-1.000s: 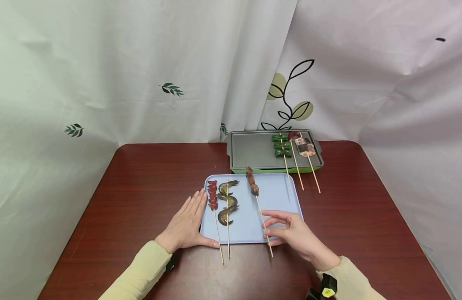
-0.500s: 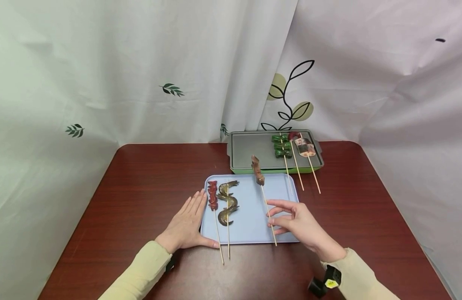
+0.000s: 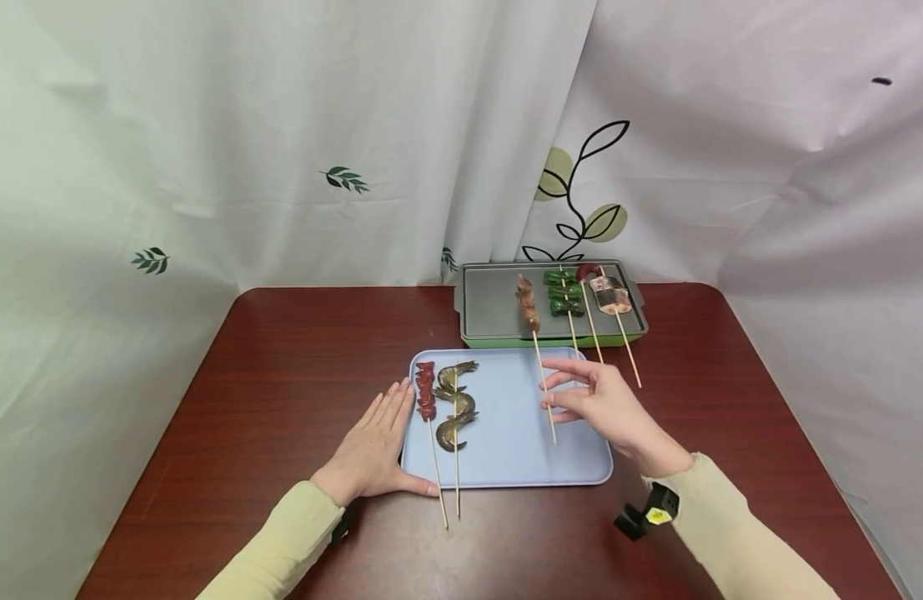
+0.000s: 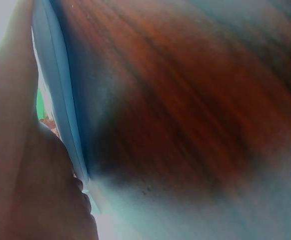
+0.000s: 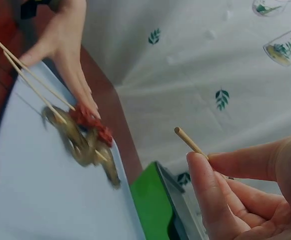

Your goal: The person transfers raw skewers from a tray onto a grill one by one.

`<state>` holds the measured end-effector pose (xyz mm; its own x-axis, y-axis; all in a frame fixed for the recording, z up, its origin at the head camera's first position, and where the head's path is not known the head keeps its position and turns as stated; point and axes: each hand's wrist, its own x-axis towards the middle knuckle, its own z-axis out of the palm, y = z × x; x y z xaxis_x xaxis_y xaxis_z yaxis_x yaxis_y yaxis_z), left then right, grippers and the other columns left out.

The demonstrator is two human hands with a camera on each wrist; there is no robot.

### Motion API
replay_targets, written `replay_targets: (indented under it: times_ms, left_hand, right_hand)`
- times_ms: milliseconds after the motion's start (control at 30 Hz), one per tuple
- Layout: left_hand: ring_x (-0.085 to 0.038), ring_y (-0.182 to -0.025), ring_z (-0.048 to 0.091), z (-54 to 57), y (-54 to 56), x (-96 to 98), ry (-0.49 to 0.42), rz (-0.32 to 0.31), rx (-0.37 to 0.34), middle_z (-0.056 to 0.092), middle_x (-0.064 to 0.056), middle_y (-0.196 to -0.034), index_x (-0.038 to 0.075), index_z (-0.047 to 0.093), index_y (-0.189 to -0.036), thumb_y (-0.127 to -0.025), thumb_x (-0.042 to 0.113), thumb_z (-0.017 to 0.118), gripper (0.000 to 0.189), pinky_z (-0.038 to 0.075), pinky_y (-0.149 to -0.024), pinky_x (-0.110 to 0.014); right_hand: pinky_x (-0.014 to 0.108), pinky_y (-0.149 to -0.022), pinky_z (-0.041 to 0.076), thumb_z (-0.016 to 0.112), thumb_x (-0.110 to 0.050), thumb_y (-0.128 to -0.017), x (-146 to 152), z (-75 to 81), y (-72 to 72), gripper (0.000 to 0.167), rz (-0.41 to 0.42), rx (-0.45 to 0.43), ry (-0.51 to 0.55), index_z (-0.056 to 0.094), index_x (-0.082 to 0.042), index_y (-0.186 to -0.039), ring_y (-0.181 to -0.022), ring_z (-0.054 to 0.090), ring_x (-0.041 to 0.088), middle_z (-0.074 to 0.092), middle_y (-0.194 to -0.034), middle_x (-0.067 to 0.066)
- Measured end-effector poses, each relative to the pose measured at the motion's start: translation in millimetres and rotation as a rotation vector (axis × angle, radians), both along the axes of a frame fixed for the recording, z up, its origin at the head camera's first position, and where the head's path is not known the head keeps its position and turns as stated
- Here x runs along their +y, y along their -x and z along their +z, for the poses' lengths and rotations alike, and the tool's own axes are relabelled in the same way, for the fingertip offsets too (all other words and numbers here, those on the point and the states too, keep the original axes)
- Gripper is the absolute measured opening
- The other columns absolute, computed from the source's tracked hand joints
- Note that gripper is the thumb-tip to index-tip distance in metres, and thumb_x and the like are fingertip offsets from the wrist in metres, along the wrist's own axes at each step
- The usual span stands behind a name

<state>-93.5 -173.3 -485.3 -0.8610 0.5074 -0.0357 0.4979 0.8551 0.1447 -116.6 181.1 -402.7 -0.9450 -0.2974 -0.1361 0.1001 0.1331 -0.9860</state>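
Note:
My right hand [image 3: 611, 404] pinches the bare stick of a brown meat skewer [image 3: 529, 307] between thumb and fingers. The skewer's meat overlaps the grey grill plate [image 3: 499, 304] in the head view, while the stick's lower end hangs over the light blue tray [image 3: 509, 454]. In the right wrist view the stick's end [image 5: 185, 138] pokes out past the fingertips. My left hand [image 3: 371, 454] lies with straight fingers along the tray's left edge, thumb at the front corner. Beside it on the tray are a red meat skewer [image 3: 426, 392] and a shrimp skewer [image 3: 455, 404].
On the grill's right side lie a green pepper skewer [image 3: 565, 292], a dark red skewer [image 3: 587, 272] and a skewer with a fish-like chunk [image 3: 609, 293]. Their sticks jut out over the front rim. A white curtain [image 3: 386, 125] hangs behind the brown table [image 3: 318, 333].
My right hand has lifted the brown meat skewer forward and slightly right, from over the tray until its meat overlaps the grill plate. The left hand has stayed in place.

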Motion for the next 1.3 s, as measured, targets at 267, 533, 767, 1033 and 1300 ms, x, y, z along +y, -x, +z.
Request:
replay_targets:
  times_ms: [267, 533, 767, 1033, 1300]
  left_hand:
    - [-0.038, -0.152, 0.015, -5.4, 0.8, -1.2, -0.028, -0.001, 0.011, 0.020, -0.026, -0.164, -0.010, 0.021, -0.157, -0.059, 0.100, 0.054, 0.151, 0.016, -0.122, -0.047]
    - [-0.039, -0.151, 0.017, -8.5, 0.6, -2.6, -0.049, -0.005, 0.029, 0.021, -0.026, -0.163, -0.010, 0.022, -0.157, -0.059, 0.099, 0.056, 0.151, 0.017, -0.122, -0.048]
    - [-0.037, -0.152, 0.015, -9.1, -2.2, -1.5, -0.031, 0.001, 0.008, 0.019, -0.025, -0.164, -0.009, 0.021, -0.158, -0.060, 0.099, 0.055, 0.150, 0.018, -0.122, -0.048]
    - [-0.037, -0.152, 0.015, -5.6, -1.2, -0.2, -0.014, 0.000, 0.012, 0.019, -0.025, -0.164, -0.009, 0.020, -0.157, -0.060, 0.098, 0.057, 0.150, 0.017, -0.122, -0.047]
    - [-0.037, -0.152, 0.015, -5.6, -0.3, -0.4, -0.008, 0.002, 0.018, 0.019, -0.025, -0.164, -0.010, 0.020, -0.157, -0.059, 0.098, 0.058, 0.150, 0.017, -0.122, -0.047]
  right_hand:
    - [0.041, -0.073, 0.061, 0.067, 0.008, -0.091, 4, 1.8, 28.7, 0.054, -0.054, -0.003, -0.030, 0.052, 0.008, -0.142, -0.087, 0.074, 0.020, 0.064, -0.110, 0.026]
    - [0.037, -0.075, 0.061, 0.065, 0.007, -0.094, 9, 0.2, 52.9, 0.052, -0.049, -0.021, -0.080, 0.049, 0.011, -0.143, -0.088, 0.073, 0.019, 0.065, -0.107, 0.022]
    - [0.037, -0.077, 0.061, 0.065, 0.006, -0.095, 8, 1.1, 68.4, 0.051, -0.057, -0.050, -0.155, 0.050, 0.010, -0.144, -0.092, 0.072, 0.022, 0.065, -0.109, 0.022]
    - [0.035, -0.075, 0.061, 0.064, 0.005, -0.096, 7, 2.5, 78.5, 0.049, -0.023, -0.074, -0.198, 0.050, 0.010, -0.143, -0.092, 0.072, 0.024, 0.066, -0.107, 0.020]
    - [0.035, -0.075, 0.061, 0.063, 0.006, -0.096, 6, 2.1, 80.2, 0.048, -0.014, -0.083, -0.219, 0.049, 0.013, -0.141, -0.086, 0.072, 0.023, 0.067, -0.105, 0.021]
